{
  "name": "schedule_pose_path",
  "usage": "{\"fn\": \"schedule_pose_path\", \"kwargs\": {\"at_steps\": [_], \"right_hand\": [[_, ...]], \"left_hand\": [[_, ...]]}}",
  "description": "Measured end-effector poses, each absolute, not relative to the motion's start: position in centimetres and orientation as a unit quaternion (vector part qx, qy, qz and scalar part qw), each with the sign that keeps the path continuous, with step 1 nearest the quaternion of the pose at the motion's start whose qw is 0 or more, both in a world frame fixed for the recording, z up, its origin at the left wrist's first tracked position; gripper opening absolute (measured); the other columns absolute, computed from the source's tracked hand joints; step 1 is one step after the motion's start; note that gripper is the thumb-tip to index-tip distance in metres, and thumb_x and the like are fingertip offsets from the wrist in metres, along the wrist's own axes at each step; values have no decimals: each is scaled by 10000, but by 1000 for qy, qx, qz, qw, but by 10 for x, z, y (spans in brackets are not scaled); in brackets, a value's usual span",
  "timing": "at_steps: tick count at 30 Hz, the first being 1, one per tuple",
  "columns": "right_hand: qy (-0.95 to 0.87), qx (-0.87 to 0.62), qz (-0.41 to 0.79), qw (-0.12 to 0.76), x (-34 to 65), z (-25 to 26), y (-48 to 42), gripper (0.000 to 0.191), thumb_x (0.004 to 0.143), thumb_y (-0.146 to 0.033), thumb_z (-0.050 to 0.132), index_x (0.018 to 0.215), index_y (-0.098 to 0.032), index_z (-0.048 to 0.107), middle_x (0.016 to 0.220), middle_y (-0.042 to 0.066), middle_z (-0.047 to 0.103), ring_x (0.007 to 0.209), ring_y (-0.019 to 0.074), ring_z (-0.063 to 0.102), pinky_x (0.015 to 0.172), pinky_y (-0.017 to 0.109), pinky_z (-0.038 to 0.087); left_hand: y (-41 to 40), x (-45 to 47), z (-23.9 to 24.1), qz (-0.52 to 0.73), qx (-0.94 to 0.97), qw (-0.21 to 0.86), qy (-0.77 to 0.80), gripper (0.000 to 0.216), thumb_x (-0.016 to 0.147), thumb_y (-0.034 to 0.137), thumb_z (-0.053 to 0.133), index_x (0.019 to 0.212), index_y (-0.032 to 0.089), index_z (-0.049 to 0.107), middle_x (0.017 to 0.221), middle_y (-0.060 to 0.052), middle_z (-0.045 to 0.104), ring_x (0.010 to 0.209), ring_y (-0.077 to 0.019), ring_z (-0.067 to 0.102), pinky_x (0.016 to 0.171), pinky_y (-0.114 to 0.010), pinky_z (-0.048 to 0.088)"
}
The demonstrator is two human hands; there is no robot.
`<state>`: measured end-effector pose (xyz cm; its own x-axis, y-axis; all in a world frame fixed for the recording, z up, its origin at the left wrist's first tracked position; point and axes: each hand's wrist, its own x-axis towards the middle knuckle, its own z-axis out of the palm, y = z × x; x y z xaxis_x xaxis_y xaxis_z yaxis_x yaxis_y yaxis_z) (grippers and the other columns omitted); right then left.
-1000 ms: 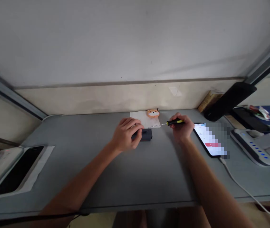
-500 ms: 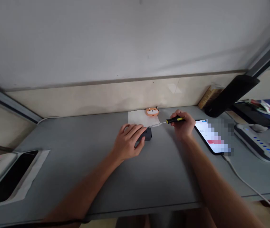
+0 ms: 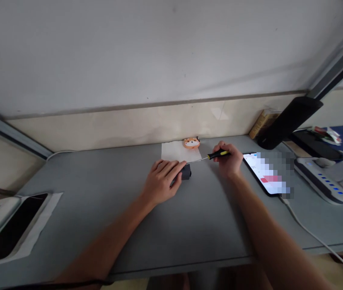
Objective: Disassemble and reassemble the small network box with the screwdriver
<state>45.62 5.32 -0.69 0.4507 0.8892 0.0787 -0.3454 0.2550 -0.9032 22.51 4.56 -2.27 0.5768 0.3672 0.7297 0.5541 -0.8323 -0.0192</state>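
Observation:
My left hand [image 3: 163,182] is closed around a small dark grey box-shaped device [image 3: 186,173] on the grey desk [image 3: 171,229]. Its fingers hide most of the box, and only the right end shows. A black-and-yellow screwdriver [image 3: 219,154] is gripped by its handle in my right hand [image 3: 228,160]. The thin metal shaft points left to the top of the box, beside my left fingertips; its exact contact there cannot be made out. Just behind the box lies a white paper sheet [image 3: 171,151], with an orange animal-face case [image 3: 191,142] at its far right corner.
To the right are a lit phone [image 3: 262,173] on a white cable [image 3: 307,229], a white power strip [image 3: 325,181], a black cylinder [image 3: 290,123] and a book [image 3: 260,123]. At far left, a dark-screened phone [image 3: 14,227] rests on white paper. A wall [image 3: 129,127] bounds the back.
The view has shifted slightly. My right hand and the screwdriver have moved a little left, with the shaft reaching further along the top of the box. My left hand keeps its hold.

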Motion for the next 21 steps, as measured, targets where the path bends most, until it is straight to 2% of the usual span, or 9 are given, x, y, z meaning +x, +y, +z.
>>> {"fn": "schedule_pose_path", "kwargs": {"at_steps": [5, 9, 13, 17, 21], "right_hand": [[-285, -435, 411, 749, 456, -7, 56, 133, 559, -340, 574, 534, -230, 503, 563, 2, 525, 444, 113, 460, 352, 245, 322], [-256, -458, 402, 750, 455, -7, 58, 126, 560, -341, 565, 555, -223, 521, 564, 2, 547, 406, 98, 446, 351, 244, 327], [-253, -463, 401, 749, 454, -9, 60, 126, 573, -334, 575, 562, -221, 519, 561, 1, 554, 396, 95, 450, 364, 248, 325], [-256, -456, 393, 756, 456, -11, 61, 135, 588, -349, 577, 583, -228, 518, 559, -3, 568, 395, 104, 455, 366, 258, 316], [-239, -462, 387, 761, 460, -11, 62, 138, 559, -345, 591, 568, -222, 530, 550, -3, 576, 385, 100, 448, 356, 263, 296]], "left_hand": [[47, 224, -24, -378, -879, 144, -253, 248, 993, 134, 509, 1176, 171, 672, 1023, -63, 766, 861, -203, 696, 855, -367, 494], [47, 224, -25, -363, -889, 127, -248, 274, 1012, 140, 493, 1231, 172, 654, 1081, -65, 766, 909, -205, 702, 850, -362, 511], [47, 225, -28, -369, -891, 88, -250, 290, 1056, 159, 476, 1312, 188, 610, 1190, -71, 759, 1033, -200, 712, 911, -360, 520], [46, 226, -33, -422, -865, 1, -272, 285, 1066, 201, 465, 1316, 203, 601, 1217, -81, 749, 1109, -194, 704, 965, -357, 530], [50, 222, -31, -476, -789, -166, -352, 293, 1036, 216, 400, 1177, 206, 657, 1118, -72, 762, 1029, -190, 714, 912, -336, 557]]}}
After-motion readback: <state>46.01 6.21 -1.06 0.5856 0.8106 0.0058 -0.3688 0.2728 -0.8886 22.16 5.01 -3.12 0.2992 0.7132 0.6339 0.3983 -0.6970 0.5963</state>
